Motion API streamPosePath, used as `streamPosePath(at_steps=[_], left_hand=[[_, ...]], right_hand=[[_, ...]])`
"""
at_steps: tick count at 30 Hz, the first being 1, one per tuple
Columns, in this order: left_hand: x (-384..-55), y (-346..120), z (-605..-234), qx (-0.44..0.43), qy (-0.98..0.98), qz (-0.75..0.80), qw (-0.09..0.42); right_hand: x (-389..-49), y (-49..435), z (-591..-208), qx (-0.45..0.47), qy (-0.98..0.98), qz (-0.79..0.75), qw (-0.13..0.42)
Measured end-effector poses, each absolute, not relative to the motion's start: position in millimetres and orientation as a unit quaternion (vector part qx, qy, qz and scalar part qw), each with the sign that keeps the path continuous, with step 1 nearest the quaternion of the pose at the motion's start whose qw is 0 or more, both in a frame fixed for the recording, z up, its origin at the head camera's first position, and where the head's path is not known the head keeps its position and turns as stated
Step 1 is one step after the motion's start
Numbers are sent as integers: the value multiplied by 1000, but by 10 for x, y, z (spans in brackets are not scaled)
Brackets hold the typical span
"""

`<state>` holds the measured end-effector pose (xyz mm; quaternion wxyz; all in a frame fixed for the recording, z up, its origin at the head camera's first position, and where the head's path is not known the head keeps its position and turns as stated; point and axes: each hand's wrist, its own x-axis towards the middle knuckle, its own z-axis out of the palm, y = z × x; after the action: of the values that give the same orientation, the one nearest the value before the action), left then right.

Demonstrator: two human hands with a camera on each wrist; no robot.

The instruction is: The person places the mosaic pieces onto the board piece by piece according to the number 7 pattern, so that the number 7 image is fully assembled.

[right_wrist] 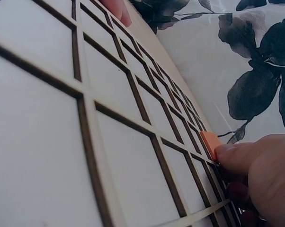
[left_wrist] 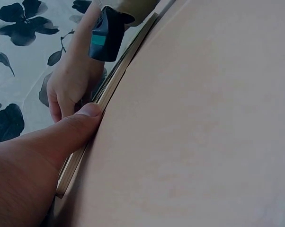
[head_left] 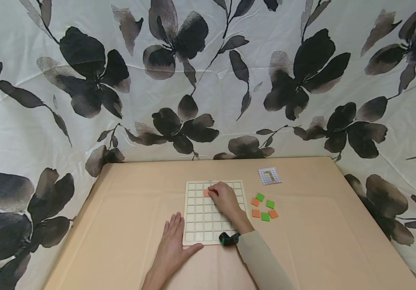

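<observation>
A pale grid board (head_left: 194, 219) with raised dividers and white square cells lies on the table. My right hand (head_left: 226, 200) reaches over its upper part and pinches a small orange square tile (head_left: 205, 193) at a cell near the top. In the right wrist view the orange tile (right_wrist: 209, 144) stands against the dividers at the thumb tip; the other fingers are mostly hidden behind the thumb. My left hand (head_left: 173, 243) lies at the board's lower left corner, fingers straight along the left side. Its thumb (left_wrist: 76, 130) rests on the board's near edge.
Several loose orange and green tiles (head_left: 265, 216) are scattered right of the board. Behind them lies a small card (head_left: 270, 176) printed with a coloured grid pattern. A dark band (head_left: 228, 239) sits on the right wrist, and a floral cloth (head_left: 229, 88) hangs behind the table (head_left: 139, 189).
</observation>
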<state>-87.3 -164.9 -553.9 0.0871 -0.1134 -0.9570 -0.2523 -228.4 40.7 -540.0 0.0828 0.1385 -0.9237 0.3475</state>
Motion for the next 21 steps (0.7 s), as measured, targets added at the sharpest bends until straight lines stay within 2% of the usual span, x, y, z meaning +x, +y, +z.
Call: streamPosePath(at_steps=[4, 21], left_hand=[[-876, -1650, -5535, -112, -958, -254, 77], [-876, -1650, -5553, -115, -957, -249, 97]], right_hand=[[-2272, 413, -5390, 142, -925, 342, 87], [-2268, 372, -5427, 127, -929, 334, 100]])
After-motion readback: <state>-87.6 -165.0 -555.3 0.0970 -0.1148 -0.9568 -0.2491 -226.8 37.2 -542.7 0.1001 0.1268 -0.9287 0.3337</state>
